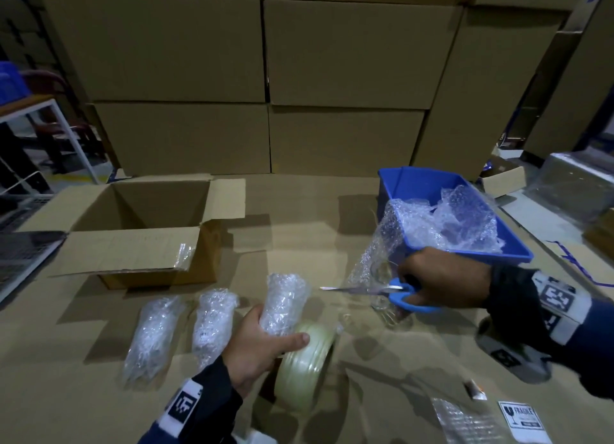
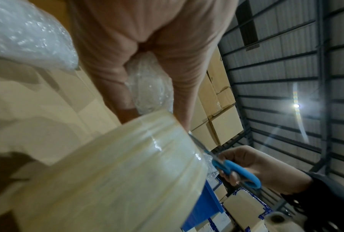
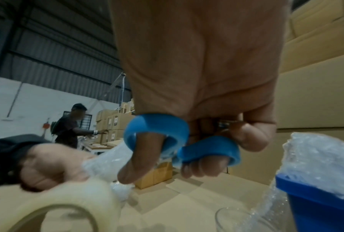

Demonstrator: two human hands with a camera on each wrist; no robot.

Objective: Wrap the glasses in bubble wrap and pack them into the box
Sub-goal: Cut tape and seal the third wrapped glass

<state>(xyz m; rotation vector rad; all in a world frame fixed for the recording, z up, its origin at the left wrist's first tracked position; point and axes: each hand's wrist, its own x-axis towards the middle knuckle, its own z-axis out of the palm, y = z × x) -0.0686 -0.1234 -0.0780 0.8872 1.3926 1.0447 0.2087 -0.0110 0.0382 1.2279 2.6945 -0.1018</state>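
Observation:
My left hand (image 1: 265, 337) grips a bubble-wrapped glass (image 1: 285, 302), tilted upright just above the cardboard table top. A roll of clear tape (image 1: 307, 364) sits right under it against my thumb, blurred. In the left wrist view the wrapped glass (image 2: 149, 91) shows between my fingers above the tape roll (image 2: 117, 172). My right hand (image 1: 442, 282) holds blue-handled scissors (image 1: 403, 294), blades pointing left toward the wrapped glass. A bare glass (image 1: 387, 305) stands below the scissors. Two more wrapped glasses (image 1: 154, 334) (image 1: 212, 324) lie left. The open cardboard box (image 1: 109, 254) stands behind them.
A blue bin (image 1: 511, 247) with loose bubble wrap (image 1: 458, 217) sits at the right, one sheet spilling over its side. Stacked cartons (image 1: 265, 78) wall off the back. A laptop (image 1: 23, 254) lies far left, a fragile sticker (image 1: 521, 417) near right. Another person (image 3: 71, 125) stands far off.

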